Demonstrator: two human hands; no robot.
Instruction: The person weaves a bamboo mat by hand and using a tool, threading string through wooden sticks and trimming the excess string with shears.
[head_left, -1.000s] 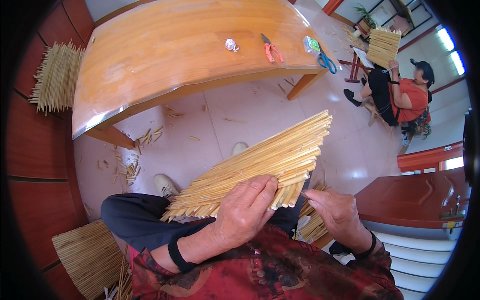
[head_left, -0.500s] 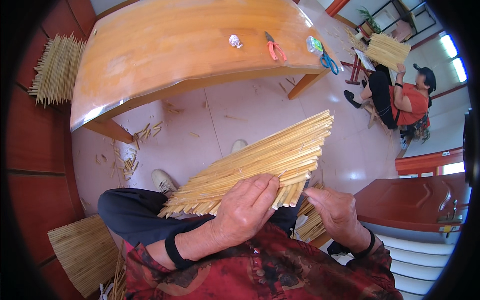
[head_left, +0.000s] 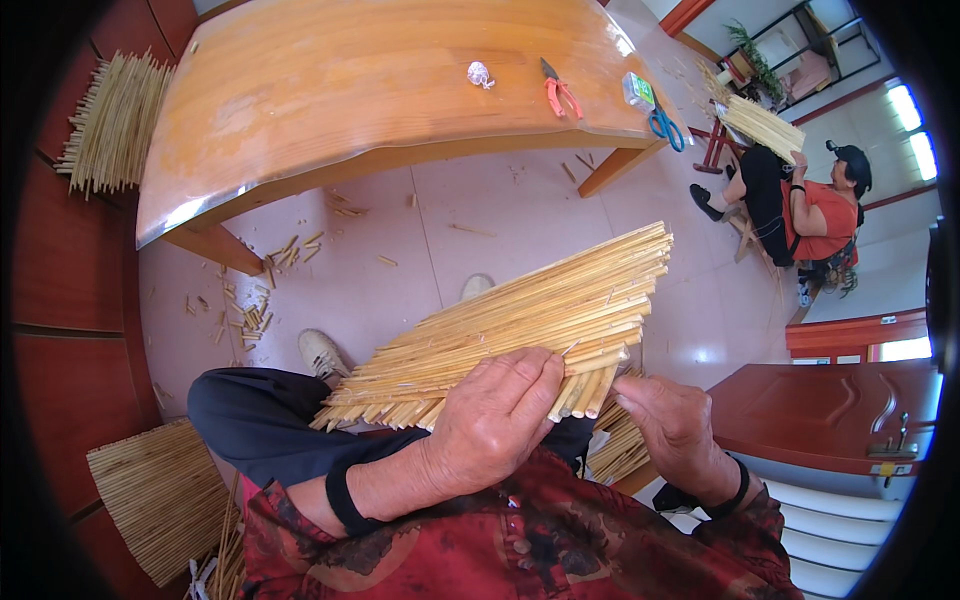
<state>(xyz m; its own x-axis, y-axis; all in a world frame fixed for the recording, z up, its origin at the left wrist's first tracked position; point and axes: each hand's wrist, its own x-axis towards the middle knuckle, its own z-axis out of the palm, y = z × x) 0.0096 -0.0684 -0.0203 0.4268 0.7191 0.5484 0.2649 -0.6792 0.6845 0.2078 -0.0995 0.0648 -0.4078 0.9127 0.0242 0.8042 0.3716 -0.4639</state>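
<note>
A mat of straw-coloured stalks (head_left: 530, 310) lies tilted across my lap, its stalks side by side with light thread showing between some. My left hand (head_left: 495, 415) presses on its near edge, fingers wrapped round the last few stalks. Just right of those stalk ends, my right hand (head_left: 668, 415) is closed in a pinch, thumb against forefinger. Whatever sits between those fingertips is too small to make out.
Ahead stands a wooden table (head_left: 330, 90) with pliers (head_left: 558, 92), scissors (head_left: 664, 128), a small box (head_left: 637, 92) and a white ball (head_left: 480, 75). Cut stalk pieces (head_left: 250, 315) litter the floor. Stalk bundles (head_left: 115, 125) lie around. A person (head_left: 825, 210) sits at far right, holding a mat.
My right hand stays pinched beside the stalk ends, nearly unmoved. The view has shifted slightly. At far right, the other person's mat has tilted lower.
</note>
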